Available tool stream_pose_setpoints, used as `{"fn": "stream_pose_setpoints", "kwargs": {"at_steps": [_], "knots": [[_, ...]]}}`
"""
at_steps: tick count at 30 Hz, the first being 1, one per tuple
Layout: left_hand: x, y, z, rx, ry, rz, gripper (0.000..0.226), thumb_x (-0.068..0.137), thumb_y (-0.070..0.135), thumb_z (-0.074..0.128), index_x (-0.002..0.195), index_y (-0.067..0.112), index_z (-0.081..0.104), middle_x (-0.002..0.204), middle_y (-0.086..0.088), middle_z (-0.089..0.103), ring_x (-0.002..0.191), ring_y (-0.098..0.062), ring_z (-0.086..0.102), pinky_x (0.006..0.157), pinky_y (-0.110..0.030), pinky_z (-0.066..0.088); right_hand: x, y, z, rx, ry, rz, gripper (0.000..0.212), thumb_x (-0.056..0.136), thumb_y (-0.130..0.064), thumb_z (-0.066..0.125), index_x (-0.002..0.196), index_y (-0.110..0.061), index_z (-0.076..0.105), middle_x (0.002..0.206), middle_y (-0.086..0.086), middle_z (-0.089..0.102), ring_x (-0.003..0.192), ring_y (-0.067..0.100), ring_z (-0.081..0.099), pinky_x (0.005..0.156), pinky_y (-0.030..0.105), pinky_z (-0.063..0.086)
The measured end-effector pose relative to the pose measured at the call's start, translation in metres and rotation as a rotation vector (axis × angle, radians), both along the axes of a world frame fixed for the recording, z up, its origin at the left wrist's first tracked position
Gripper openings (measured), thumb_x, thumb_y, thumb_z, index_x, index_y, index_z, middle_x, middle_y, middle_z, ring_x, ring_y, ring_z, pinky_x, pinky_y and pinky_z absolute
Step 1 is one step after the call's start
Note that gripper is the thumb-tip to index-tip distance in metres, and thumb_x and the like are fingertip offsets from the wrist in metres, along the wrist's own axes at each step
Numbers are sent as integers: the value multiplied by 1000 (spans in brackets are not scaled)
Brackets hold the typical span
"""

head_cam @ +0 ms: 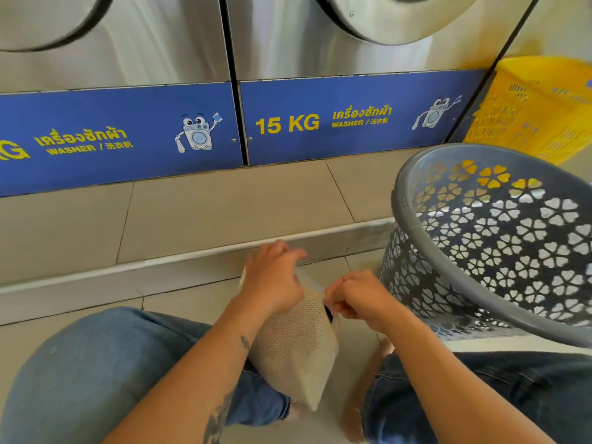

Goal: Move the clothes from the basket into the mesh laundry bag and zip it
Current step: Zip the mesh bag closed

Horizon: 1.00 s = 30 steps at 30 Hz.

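A cream mesh laundry bag (296, 350), bulging and full, is held upright on the floor between the knees of a seated person in jeans. The left hand (272, 278) is closed around the bag's top edge. The right hand (355, 299) is pinched shut at the mouth, probably on the zip pull, which cannot be made out. A dark gap is seen there, so zipping appears unfinished. The grey basket (413, 174), near right, is tilted and appears emptied. A yellow crate (528, 104) and two washers (288, 52) stand far behind. Nothing blocks the hands.
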State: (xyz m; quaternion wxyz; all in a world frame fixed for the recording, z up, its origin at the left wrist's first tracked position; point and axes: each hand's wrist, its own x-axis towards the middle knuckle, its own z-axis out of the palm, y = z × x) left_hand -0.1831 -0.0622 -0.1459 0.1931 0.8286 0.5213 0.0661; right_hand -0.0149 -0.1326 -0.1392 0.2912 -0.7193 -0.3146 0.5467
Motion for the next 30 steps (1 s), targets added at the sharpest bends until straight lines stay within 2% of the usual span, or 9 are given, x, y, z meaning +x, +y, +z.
{"fn": "stream_pose_setpoints", "kwargs": {"at_steps": [2,6,13,17,20,22,25,27,30], "knots": [[12,-18,-7,-100,123,-130,33,84,24,52,111,37,63,117,10,53,116,-18,42,96,-41,32,-5,-6,0,-11,65,-33,9,77,8,60,77,0,64,70,19,53,55,21,44,53,31,35],[-7,-13,-22,-62,95,6,17,87,20,51,86,31,65,100,6,66,97,-23,60,78,-36,41,-13,-23,-11,-82,12,22,11,75,5,62,78,-2,70,67,13,62,57,19,53,55,30,44],[-17,-23,-3,128,3,106,25,84,11,52,101,26,61,106,2,51,102,-23,48,84,-36,38,-18,-36,-16,-58,162,-38,11,77,4,61,78,-2,70,74,17,63,57,18,54,57,29,44],[-12,-42,25,-224,71,90,13,78,30,55,85,21,62,92,1,63,82,-22,60,67,-33,49,-29,-30,-15,-34,236,-143,12,77,6,60,80,0,70,74,17,64,56,18,56,55,27,48],[-14,-65,20,-487,281,41,52,68,56,68,107,22,61,105,0,64,94,-21,60,80,-34,51,-34,-27,-16,-21,333,-209,11,82,7,59,81,0,68,71,14,66,55,17,57,53,25,50],[-16,-78,5,-408,326,48,57,69,50,70,118,26,53,117,1,59,105,-23,57,88,-36,48,-36,-29,-16,-21,379,-219,11,85,7,58,86,2,68,71,14,66,56,17,58,53,25,51],[-20,-76,-7,-334,70,112,13,81,26,60,89,35,58,103,7,64,96,-20,59,78,-30,46,-36,-33,-18,-31,402,-229,13,86,8,56,91,3,68,70,13,67,57,17,60,54,25,52],[-24,-71,-11,-433,-67,112,20,80,16,56,71,34,61,86,10,67,86,-18,61,70,-28,46,-34,-36,-20,-38,394,-225,15,86,10,55,92,1,66,74,15,68,58,17,61,54,25,53],[-26,-68,-10,-524,-117,95,18,79,13,58,72,25,69,77,6,69,76,-13,60,63,-27,44,-34,-44,-25,-61,379,-214,20,86,13,56,95,-4,62,82,20,68,59,20,63,55,27,55]]}}
